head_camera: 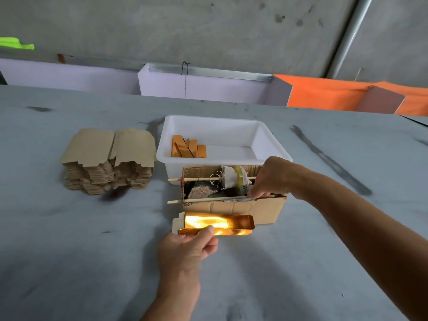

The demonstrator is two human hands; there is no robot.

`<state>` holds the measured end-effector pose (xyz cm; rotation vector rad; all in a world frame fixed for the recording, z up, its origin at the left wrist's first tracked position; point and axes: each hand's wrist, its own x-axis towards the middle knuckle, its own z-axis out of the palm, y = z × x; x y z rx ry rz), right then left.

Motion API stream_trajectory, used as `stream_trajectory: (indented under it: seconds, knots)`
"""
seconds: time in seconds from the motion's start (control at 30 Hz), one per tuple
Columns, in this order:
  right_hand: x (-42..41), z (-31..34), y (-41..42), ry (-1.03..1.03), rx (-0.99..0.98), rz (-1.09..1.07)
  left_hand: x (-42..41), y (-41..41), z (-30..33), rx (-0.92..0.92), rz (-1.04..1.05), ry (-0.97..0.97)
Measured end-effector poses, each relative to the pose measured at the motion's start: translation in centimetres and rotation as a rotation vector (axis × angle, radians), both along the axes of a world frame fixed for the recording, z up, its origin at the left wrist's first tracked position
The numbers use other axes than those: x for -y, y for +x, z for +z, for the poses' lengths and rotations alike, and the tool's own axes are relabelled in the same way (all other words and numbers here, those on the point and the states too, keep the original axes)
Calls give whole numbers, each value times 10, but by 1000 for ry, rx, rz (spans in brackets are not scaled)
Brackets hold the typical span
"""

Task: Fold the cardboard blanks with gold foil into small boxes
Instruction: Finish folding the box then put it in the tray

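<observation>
Gold-foil blank held ready — tape next, probably.

Nearest, the left hand [185, 246] pinches the half-folded blank [215, 224], long axis running left to right, just before the cardboard dispenser box [234, 205]. Beyond, the right hand [271, 179] reaches into that box, fingertips curled at something unclear — no writing readable. Farther: white tub [222, 126] and stack of blanks [108, 161].

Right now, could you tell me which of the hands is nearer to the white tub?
Right. The right hand reaches into the cardboard box just in front of the white tub; the left hand holds a gold blank nearer the person.
</observation>
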<state>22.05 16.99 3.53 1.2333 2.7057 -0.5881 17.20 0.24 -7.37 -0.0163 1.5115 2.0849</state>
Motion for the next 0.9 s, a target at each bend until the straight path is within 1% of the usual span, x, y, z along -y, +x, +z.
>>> stream_trajectory:
  seconds: [0.2, 0.37, 0.5, 0.63, 0.73, 0.9]
  knots:
    - [-11, 8, -9, -153, 127, -25, -2, 2, -2, -28, 1, 11]
    - [-14, -2, -17, -262, 254, -72, -4, 2, -2, -47, 0, 13]
    - [-15, -6, -23, -271, 336, -86, -4, 1, -3, -61, -4, -5]
    - [-15, -5, -25, -316, 356, -92, -5, 1, -3, -63, -3, -10]
    - [-16, -7, -23, -340, 336, -107, -6, 1, -3, -60, 0, -11]
    - [-15, -7, -26, -323, 313, -108, -7, 2, -3, -63, 3, -17]
